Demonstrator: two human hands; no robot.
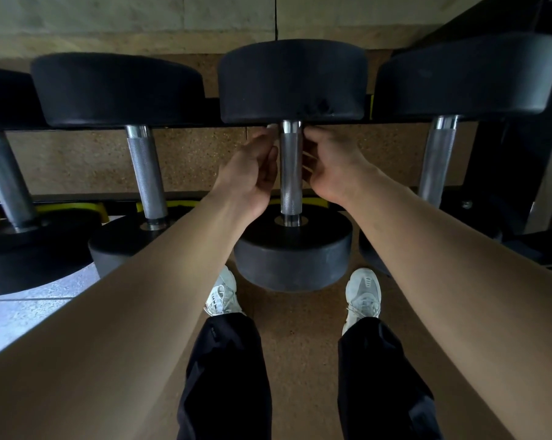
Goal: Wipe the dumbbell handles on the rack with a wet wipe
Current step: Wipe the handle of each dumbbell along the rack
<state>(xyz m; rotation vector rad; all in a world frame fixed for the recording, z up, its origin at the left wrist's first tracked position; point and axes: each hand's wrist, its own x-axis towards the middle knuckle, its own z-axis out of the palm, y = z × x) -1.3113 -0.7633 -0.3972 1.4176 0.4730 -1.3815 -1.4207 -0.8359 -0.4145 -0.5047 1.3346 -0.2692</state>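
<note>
On the rack (205, 123), the middle dumbbell's knurled steel handle (290, 173) sits between both hands. The left hand (252, 168) pinches a white wipe (270, 126). The right hand (330, 168) curls alongside, grip unclear. 3 other dumbbells (146, 173) flank it.

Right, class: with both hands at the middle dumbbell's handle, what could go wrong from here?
1. The left hand and right hand sit close to the far weight; fingers could get pinched if the dumbbell rolls.
2. The shoes stand below the near weight, which might land on them.
</note>
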